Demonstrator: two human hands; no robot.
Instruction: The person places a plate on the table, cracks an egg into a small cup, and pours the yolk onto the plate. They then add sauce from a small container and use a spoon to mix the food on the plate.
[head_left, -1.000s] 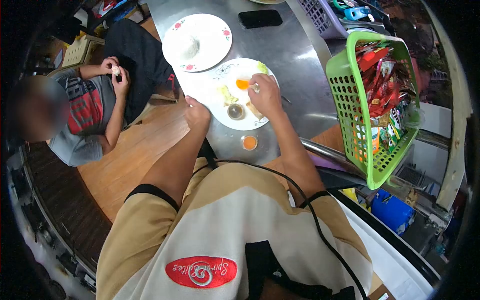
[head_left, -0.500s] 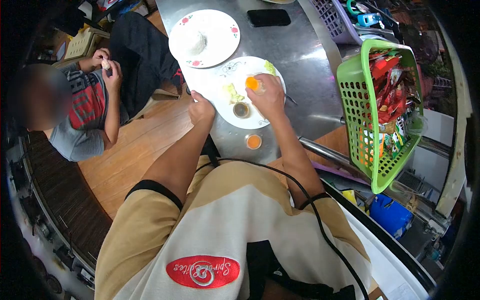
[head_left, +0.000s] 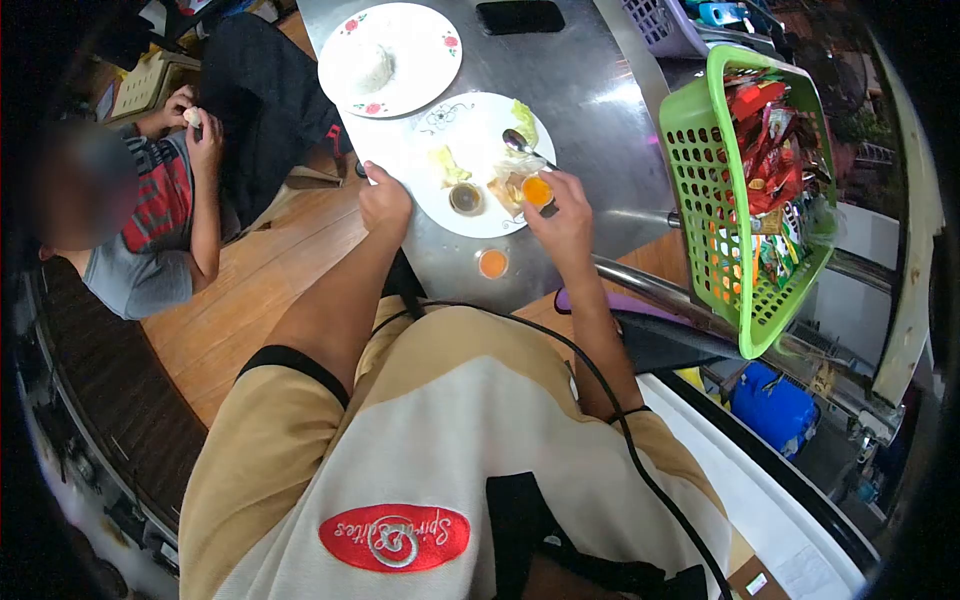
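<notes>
My right hand (head_left: pixel 562 225) is closed on a small clear cup of orange sauce (head_left: pixel 537 191), above the right rim of a white plate (head_left: pixel 432 205). That plate holds a sauce cup with dark contents (head_left: pixel 465 199), pale lettuce pieces (head_left: pixel 449 166), a light-brown piece of food (head_left: pixel 508 190) partly behind my fingers, and a spoon (head_left: pixel 524 146) lying near its right rim. A second cup of orange sauce (head_left: pixel 492 263) stands on the metal table below the plate. My left hand (head_left: pixel 386 203) is closed at the table's left edge, thumb on top, its other fingers partly hidden.
A flowered plate with white rice (head_left: pixel 376 68) and a black phone (head_left: pixel 520 16) lie farther back on the metal table (head_left: pixel 590 110). At right hangs a green basket of packets (head_left: pixel 735 200), with a purple basket (head_left: pixel 665 25) behind. Another person (head_left: pixel 165 210) sits at left.
My right hand has moved toward the plate's right rim with the sauce cup, uncovering the spoon and the light-brown food. My left hand stays at the table edge. The whole view has shifted slightly.
</notes>
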